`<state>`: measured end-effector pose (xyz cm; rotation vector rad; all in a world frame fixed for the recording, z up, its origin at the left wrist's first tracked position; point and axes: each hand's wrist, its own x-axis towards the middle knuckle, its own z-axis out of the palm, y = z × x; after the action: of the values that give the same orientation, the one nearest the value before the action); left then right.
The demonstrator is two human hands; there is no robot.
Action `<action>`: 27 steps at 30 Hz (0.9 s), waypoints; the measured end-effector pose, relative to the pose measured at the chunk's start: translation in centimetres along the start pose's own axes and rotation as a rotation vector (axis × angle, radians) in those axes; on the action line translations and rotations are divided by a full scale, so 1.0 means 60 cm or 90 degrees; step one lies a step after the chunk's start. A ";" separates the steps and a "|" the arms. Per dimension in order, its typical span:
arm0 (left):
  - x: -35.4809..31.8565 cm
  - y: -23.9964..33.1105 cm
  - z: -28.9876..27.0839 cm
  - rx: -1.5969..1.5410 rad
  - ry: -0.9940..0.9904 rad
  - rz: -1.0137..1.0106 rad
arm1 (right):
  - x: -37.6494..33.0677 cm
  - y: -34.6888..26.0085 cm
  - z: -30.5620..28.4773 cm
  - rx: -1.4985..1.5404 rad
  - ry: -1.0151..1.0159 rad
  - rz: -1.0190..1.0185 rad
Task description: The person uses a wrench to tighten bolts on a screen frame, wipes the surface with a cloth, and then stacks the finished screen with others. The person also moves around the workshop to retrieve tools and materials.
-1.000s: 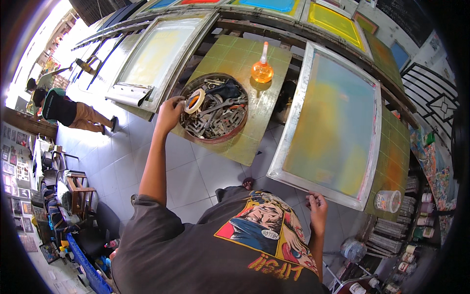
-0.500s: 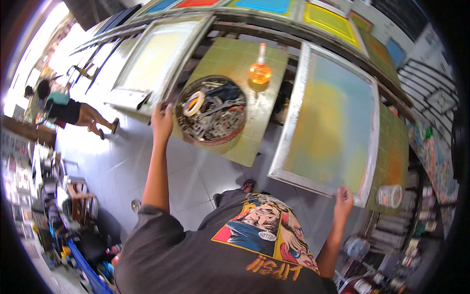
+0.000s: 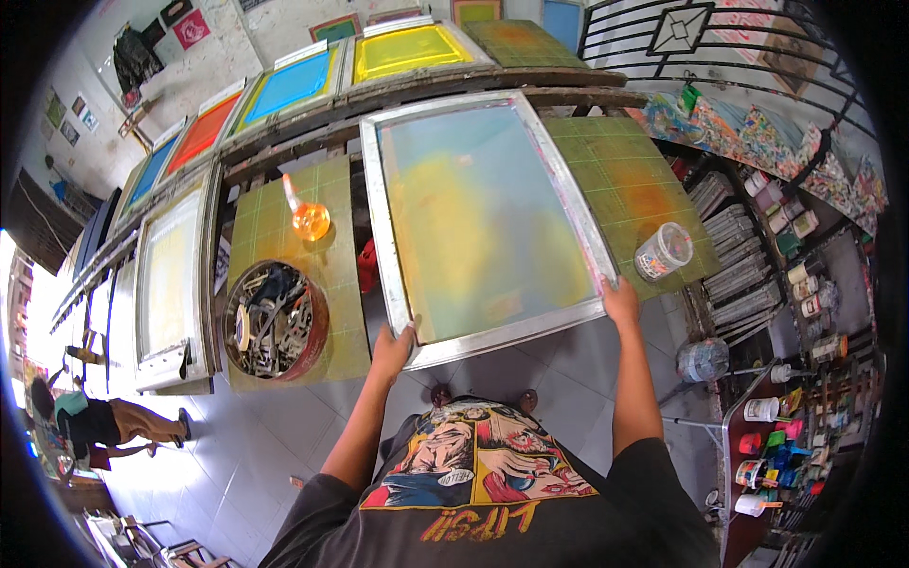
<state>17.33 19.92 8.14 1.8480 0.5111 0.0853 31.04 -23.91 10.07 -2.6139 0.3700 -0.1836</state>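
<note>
A large screen-printing frame [image 3: 492, 222] is in front of me, with a pale silvery border and mesh stained yellow and blue-grey. My left hand [image 3: 391, 354] is closed around its near left corner, thumb on top. At its near right corner my right hand [image 3: 621, 299] grips the border, with the fingers partly hidden beneath. Left of the frame, a round tub [image 3: 314, 346] of metal hardware and a tape roll sits on a green board [image 3: 248, 210]. A bottle of orange liquid [image 3: 311, 221] stands behind the tub.
A clear plastic cup [image 3: 665, 250] stands on the right-hand green board [image 3: 606, 166]. Another screen [image 3: 169, 275] lies at the left, and coloured screens line the rack behind. Paint containers crowd a side table [image 3: 739, 445] at right. A person [image 3: 104, 421] is at the far left.
My left hand has moved right, from beside the left screen to the large frame's near left corner. My right hand stays at its near right corner. The view has turned right.
</note>
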 end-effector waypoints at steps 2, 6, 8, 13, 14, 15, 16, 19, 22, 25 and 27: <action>0.023 0.016 0.015 -0.052 0.053 -0.102 | 0.010 -0.010 -0.013 -0.025 -0.037 -0.002; 0.008 0.037 0.020 -0.036 0.131 -0.075 | -0.002 -0.035 -0.067 0.001 0.017 -0.005; -0.029 0.037 0.021 -0.017 0.115 -0.016 | -0.027 -0.048 -0.109 0.016 0.071 -0.050; -0.062 0.091 -0.010 -0.108 0.164 -0.027 | -0.096 -0.056 -0.224 0.174 0.193 -0.098; -0.066 0.113 -0.022 -0.123 0.146 -0.083 | -0.106 -0.047 -0.246 0.207 0.215 -0.081; -0.068 0.137 -0.021 -0.196 0.124 0.034 | -0.111 -0.038 -0.258 0.240 0.246 -0.107; -0.067 0.164 -0.014 -0.281 0.105 0.139 | -0.113 -0.023 -0.269 0.239 0.319 -0.056; -0.087 0.248 0.022 -0.277 0.038 0.294 | -0.103 0.079 -0.355 0.293 0.402 0.011; -0.127 0.337 0.117 -0.211 -0.024 0.369 | -0.112 0.219 -0.474 0.198 0.656 0.069; -0.192 0.426 0.253 -0.371 -0.149 0.368 | -0.187 0.362 -0.629 0.091 0.743 0.062; -0.235 0.481 0.344 -0.469 -0.264 0.353 | -0.248 0.432 -0.724 0.029 0.790 0.084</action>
<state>19.68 -10.97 30.46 1.1788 -0.3098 0.2227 2.50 -60.99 34.34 -2.0868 0.8928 -1.7242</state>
